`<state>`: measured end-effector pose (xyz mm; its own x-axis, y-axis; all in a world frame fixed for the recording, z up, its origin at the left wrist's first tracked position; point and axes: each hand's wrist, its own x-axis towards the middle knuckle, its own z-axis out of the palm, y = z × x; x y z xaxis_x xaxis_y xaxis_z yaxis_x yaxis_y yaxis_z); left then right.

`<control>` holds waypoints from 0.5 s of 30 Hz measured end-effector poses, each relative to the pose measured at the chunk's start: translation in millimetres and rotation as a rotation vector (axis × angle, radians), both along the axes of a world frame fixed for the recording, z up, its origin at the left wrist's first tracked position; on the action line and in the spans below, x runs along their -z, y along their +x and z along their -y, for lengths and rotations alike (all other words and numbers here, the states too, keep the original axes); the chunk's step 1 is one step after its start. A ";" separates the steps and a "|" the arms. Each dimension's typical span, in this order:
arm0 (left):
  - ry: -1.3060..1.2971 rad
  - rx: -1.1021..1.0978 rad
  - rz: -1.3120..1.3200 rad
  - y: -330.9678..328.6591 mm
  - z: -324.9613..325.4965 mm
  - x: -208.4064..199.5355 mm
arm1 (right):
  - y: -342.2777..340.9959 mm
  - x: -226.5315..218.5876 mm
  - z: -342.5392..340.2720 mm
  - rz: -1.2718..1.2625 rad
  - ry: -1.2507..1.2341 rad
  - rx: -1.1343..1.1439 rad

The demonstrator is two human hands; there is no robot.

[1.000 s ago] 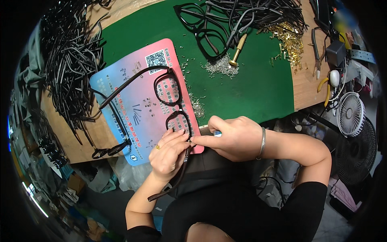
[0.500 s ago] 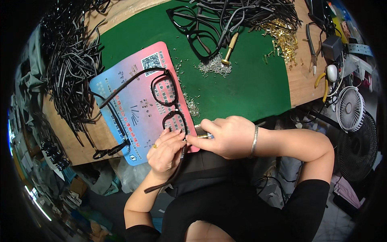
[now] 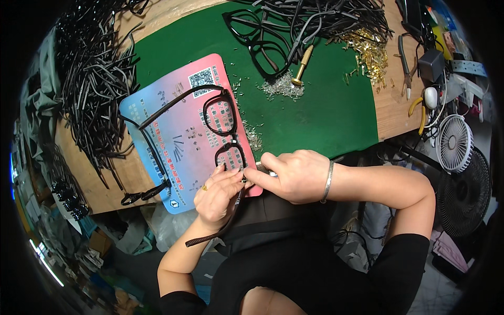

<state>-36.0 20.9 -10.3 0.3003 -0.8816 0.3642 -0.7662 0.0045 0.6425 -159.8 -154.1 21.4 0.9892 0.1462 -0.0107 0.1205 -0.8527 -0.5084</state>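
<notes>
My left hand [image 3: 216,197] is closed on a pair of black eyeglasses [image 3: 234,137], pinching it at the near hinge corner. One temple stretches out over a pink and blue printed card [image 3: 202,149], while the other hangs past my left wrist, its brown patterned tip lowest. My right hand [image 3: 296,177] is curled around a slim metal tool, mostly hidden in the fingers. Its thumb and forefinger meet the frame beside my left fingertips. What happens at the hinge itself is covered by the fingers.
A green mat [image 3: 331,110] bears the card, small silver screws [image 3: 283,86], a brass-coloured tool [image 3: 303,65] and another black frame [image 3: 268,58]. Black temples [image 3: 97,100] are heaped at left, gold pieces [image 3: 367,52] at far right. Pliers [image 3: 405,68] and a white fan [image 3: 454,142] stand right.
The eyeglasses have shifted slightly right and down together with my left hand. My right hand has moved a little left, and less of its tool shows between the fingers.
</notes>
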 end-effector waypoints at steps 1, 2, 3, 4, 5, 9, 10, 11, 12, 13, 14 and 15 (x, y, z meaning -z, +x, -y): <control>0.000 -0.002 -0.010 2.1 1.0 -1.0 | 0.1 0.4 0.2 0.044 -0.003 0.018; -0.011 -0.009 -0.021 1.9 2.7 -4.2 | -2.5 1.6 0.0 0.087 -0.007 0.034; -0.023 -0.017 -0.033 -0.5 5.4 -9.7 | -6.4 1.8 -0.1 0.131 -0.012 0.049; -0.042 -0.028 -0.038 0.8 8.5 -13.1 | -9.9 0.6 2.0 0.163 0.038 0.099; -0.086 -0.067 -0.066 1.5 7.7 -16.6 | -12.8 -9.1 7.9 0.127 0.083 0.125; -0.249 -0.006 -0.193 4.7 24.6 -54.9 | -9.7 -25.6 22.1 0.030 0.113 0.194; -0.213 0.045 -0.140 5.9 27.7 -65.0 | -6.0 -18.7 18.8 0.022 0.097 0.182; -0.171 0.084 -0.085 9.1 30.0 -73.5 | -0.5 -11.1 17.8 0.014 0.083 0.161; -0.066 0.075 0.027 10.9 20.1 -89.8 | 2.1 -9.5 16.3 0.045 0.144 0.120; -0.045 0.021 0.046 11.3 3.3 -107.4 | 4.1 -11.3 17.5 0.034 0.197 0.099; 0.124 -0.028 0.039 11.7 -13.3 -132.9 | -1.1 -8.8 21.3 0.014 0.229 0.115; 0.079 -0.250 0.056 6.4 -37.8 -133.0 | -3.1 -6.6 27.8 0.004 0.261 0.134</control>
<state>-29.7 58.6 122.7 0.4935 -0.8091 0.3192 -0.7718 -0.2382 0.5896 -162.9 -181.9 27.9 0.9998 0.0115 0.0139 0.0180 -0.7014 -0.7125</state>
